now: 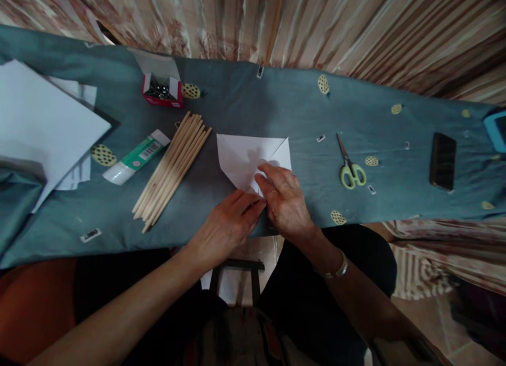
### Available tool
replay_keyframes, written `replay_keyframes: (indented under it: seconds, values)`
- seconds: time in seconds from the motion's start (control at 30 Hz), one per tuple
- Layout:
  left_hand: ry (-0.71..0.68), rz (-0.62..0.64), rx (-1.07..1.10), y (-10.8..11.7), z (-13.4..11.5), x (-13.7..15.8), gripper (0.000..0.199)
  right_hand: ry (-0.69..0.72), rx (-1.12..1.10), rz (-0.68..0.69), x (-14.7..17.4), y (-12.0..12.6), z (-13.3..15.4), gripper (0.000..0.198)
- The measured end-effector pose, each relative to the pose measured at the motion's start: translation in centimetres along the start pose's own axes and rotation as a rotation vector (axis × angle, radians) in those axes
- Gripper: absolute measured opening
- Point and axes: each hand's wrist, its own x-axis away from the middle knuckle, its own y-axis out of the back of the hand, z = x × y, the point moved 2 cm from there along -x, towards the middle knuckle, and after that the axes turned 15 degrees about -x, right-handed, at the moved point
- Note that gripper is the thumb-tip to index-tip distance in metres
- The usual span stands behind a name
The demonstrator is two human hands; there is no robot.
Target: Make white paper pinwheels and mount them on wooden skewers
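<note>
Folded paper toward the table's near edge
Its near corner lies at your left hand and right hand; whether either pinches it, you can't tell.

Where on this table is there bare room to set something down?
Bare cloth lies between the folded paper and the scissors, and between the scissors and the phone. The left side is crowded: paper stack, glue stick, wooden sticks and red box.
</note>
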Motion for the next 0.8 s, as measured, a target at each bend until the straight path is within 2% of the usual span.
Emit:
replay_keyframes:
  seconds: [0.37,0.53,0.7,0.8]
  values:
    - [0.002,0.001,-0.001,0.0,0.1,0.2,0.02,-0.073,-0.04,0.02,0.8,-0.4,-0.4,0.041]
    - [-0.005,0.013,-0.008,-0.1,0.2,0.1,0.019,-0.043,-0.045,0.011,0.8,-0.5,-0.3,0.04]
    - [-0.008,0.004,-0.014,-0.2,0.3,0.1,0.018,-0.033,-0.082,-0.013,0.3,0.7,-0.1,0.038]
    - [-0.015,-0.003,-0.012,-0.3,0.3,0.1,0.016,-0.107,-0.16,-0.058,-0.2,2.0,-0.9,0.042]
